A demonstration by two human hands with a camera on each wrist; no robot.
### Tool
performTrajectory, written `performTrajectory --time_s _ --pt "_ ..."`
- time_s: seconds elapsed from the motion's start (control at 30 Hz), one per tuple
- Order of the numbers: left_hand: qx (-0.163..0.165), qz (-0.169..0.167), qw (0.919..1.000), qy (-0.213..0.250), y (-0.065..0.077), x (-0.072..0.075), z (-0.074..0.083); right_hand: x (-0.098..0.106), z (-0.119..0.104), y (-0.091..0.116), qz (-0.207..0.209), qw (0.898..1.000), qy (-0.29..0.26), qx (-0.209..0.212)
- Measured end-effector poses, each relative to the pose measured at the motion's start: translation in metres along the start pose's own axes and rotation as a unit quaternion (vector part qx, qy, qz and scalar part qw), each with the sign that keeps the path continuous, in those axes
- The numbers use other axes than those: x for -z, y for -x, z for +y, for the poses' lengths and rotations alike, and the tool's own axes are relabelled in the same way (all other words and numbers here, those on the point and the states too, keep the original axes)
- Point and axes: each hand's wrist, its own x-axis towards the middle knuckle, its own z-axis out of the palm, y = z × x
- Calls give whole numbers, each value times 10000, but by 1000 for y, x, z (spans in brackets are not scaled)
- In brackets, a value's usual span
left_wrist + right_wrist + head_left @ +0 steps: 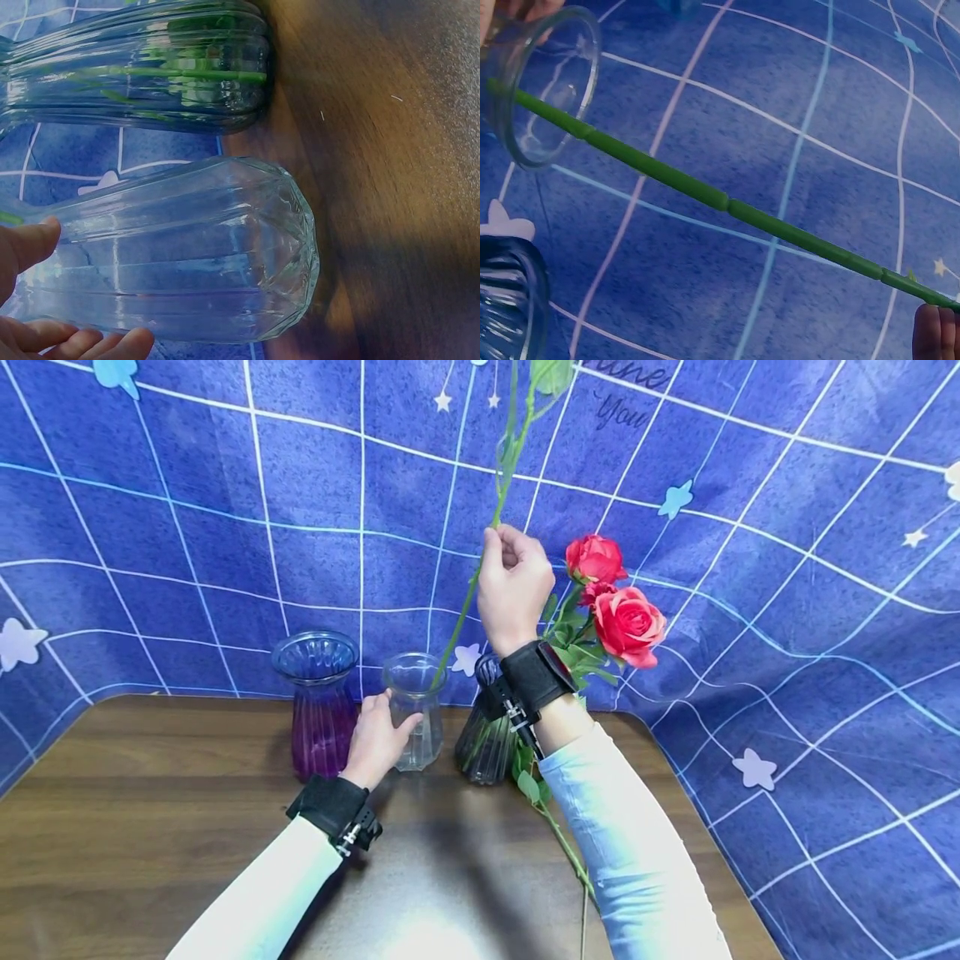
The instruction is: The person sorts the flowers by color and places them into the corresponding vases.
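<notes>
My left hand (378, 739) grips a clear glass vase (426, 743), thumb on one side and fingers on the other, as the left wrist view also shows. The vase stands upright on the table. Above it, my right hand (516, 585) pinches a long green flower stem (656, 168) between thumb and fingers. The stem slants down to the left, and its lower end is inside the vase's mouth. Green leafy parts (551, 377) show high on the stem; its top is out of frame.
Left of the clear vase stands a blue-and-purple vase (322, 727). On the right, a greyish ribbed vase (483, 753) contains green stems. Red roses (630, 622) show behind my right wrist. Another leafy stem (562, 839) lies on the wooden table (150, 827). A blue patterned cloth (300, 485) hangs behind.
</notes>
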Motion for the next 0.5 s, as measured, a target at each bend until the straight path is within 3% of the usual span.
performTrajectory --time_s 0.27,0.5 --pt "86 67 9999 -55 2 2 0 -19 20 23 -487 9983 314 -78" --pt "65 66 9999 -109 2 1 2 -28 42 38 -636 9955 615 -327"
